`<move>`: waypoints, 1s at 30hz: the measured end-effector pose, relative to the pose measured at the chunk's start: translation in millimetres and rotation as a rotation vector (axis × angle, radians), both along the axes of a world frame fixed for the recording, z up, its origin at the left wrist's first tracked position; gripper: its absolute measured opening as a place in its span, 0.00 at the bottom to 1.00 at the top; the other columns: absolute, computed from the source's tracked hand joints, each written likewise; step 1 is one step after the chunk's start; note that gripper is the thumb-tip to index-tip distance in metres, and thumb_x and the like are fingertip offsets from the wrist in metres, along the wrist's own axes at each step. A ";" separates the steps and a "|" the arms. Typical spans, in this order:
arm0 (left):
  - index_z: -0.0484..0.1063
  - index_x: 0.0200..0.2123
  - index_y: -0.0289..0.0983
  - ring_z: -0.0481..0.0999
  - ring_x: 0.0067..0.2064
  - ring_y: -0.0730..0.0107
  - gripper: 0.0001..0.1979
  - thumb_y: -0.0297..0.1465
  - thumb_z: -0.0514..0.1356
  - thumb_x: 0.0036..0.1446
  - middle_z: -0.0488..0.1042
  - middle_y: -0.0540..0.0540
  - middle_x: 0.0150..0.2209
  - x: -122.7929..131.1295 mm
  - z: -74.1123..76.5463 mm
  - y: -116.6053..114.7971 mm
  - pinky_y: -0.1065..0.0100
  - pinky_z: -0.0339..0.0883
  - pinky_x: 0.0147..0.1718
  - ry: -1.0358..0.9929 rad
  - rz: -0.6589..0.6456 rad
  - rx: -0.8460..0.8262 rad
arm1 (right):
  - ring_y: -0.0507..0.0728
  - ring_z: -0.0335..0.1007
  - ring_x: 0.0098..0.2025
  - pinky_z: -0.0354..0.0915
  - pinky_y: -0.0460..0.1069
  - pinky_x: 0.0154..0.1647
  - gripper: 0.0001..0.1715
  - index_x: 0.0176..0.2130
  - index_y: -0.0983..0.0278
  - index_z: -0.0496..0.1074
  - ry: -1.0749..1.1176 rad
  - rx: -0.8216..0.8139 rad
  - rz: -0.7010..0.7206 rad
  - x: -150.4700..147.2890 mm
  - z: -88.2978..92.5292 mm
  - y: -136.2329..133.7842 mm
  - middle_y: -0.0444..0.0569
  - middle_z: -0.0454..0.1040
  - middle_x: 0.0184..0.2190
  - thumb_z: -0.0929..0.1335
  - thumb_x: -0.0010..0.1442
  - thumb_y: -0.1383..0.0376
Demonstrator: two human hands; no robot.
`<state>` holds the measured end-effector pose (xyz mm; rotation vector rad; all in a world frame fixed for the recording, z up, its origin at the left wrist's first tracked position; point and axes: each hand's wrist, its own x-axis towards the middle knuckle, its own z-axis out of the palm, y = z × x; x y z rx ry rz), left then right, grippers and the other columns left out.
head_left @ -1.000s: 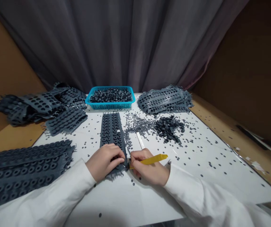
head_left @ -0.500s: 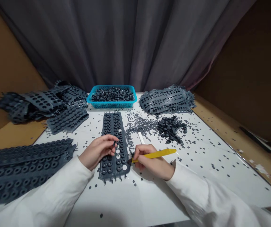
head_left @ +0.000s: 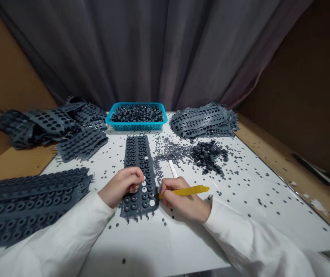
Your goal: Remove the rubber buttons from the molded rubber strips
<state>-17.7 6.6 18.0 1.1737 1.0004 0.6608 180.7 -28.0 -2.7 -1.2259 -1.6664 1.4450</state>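
A dark grey perforated rubber strip [head_left: 138, 154] lies lengthwise on the white table, with rows of small rings in it. Several of its lower holes are punched out and show white. My left hand [head_left: 121, 186] rests with curled fingertips on the strip's left side, and I cannot see anything held in them. My right hand [head_left: 180, 199] is closed around a yellow flat pry tool [head_left: 189, 191], whose dark tip touches the strip's right edge.
A blue plastic basket [head_left: 136, 122] of dark rubber pieces stands at the back. Stacks of punched rubber sheets [head_left: 202, 121] lie right and left. A loose heap of pieces [head_left: 209, 156], scattered small discs and a white stick [head_left: 172, 169] lie on the table.
My left hand has moved up and left along the strip, uncovering its lower end with the white holes. My right hand and the yellow tool stay at the strip's right edge.
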 end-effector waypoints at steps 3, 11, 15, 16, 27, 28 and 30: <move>0.67 0.25 0.36 0.58 0.22 0.76 0.05 0.32 0.56 0.47 0.57 0.56 0.18 2.5 0.5 -5.5 0.74 0.51 0.22 0.359 -0.114 0.323 | 0.47 0.57 0.19 0.51 0.42 0.19 0.12 0.19 0.65 0.58 -0.066 0.043 0.002 -2.2 6.2 -1.2 0.39 0.62 0.15 0.59 0.50 0.74; 0.71 0.32 0.36 0.68 0.29 0.71 0.06 0.24 0.55 0.51 0.67 0.51 0.26 6.5 -2.8 -12.8 0.72 0.61 0.30 0.603 -0.373 0.877 | 0.47 0.55 0.19 0.49 0.42 0.19 0.12 0.18 0.65 0.58 -0.098 0.056 0.030 -3.4 10.9 1.0 0.39 0.60 0.14 0.59 0.51 0.74; 0.71 0.35 0.35 0.69 0.36 0.67 0.07 0.23 0.57 0.51 0.68 0.47 0.31 10.2 -0.3 -12.0 0.68 0.65 0.36 0.683 -0.428 0.960 | 0.47 0.55 0.19 0.50 0.42 0.20 0.12 0.19 0.65 0.59 -0.100 0.057 0.024 -2.8 10.4 0.9 0.39 0.60 0.14 0.59 0.51 0.74; 0.72 0.36 0.35 0.69 0.37 0.65 0.08 0.23 0.58 0.50 0.68 0.46 0.32 11.4 1.0 -11.5 0.68 0.65 0.37 0.708 -0.451 0.968 | 0.47 0.55 0.19 0.50 0.42 0.20 0.11 0.19 0.65 0.59 -0.101 0.058 0.026 -2.7 10.2 0.9 0.39 0.60 0.14 0.59 0.50 0.74; 0.68 0.28 0.35 0.67 0.34 0.66 0.08 0.22 0.53 0.59 0.69 0.47 0.30 20.2 1.5 -12.7 0.66 0.63 0.34 0.976 -0.637 1.216 | 0.48 0.56 0.20 0.50 0.42 0.20 0.11 0.19 0.64 0.58 -0.132 0.068 0.027 -2.7 9.7 1.3 0.39 0.61 0.15 0.59 0.49 0.74; 0.68 0.28 0.35 0.67 0.33 0.66 0.09 0.22 0.52 0.59 0.69 0.47 0.30 19.5 -1.3 -12.1 0.66 0.63 0.34 0.978 -0.630 1.236 | 0.48 0.56 0.20 0.50 0.42 0.20 0.11 0.19 0.64 0.58 -0.133 0.067 0.025 -2.7 9.7 1.3 0.39 0.61 0.15 0.59 0.50 0.74; 0.67 0.28 0.34 0.67 0.33 0.66 0.10 0.22 0.51 0.60 0.69 0.47 0.30 17.6 -5.7 -9.9 0.66 0.63 0.34 0.949 -0.618 1.226 | 0.48 0.55 0.19 0.50 0.42 0.20 0.11 0.19 0.64 0.58 -0.131 0.064 0.021 -2.8 9.5 1.3 0.39 0.61 0.15 0.59 0.50 0.74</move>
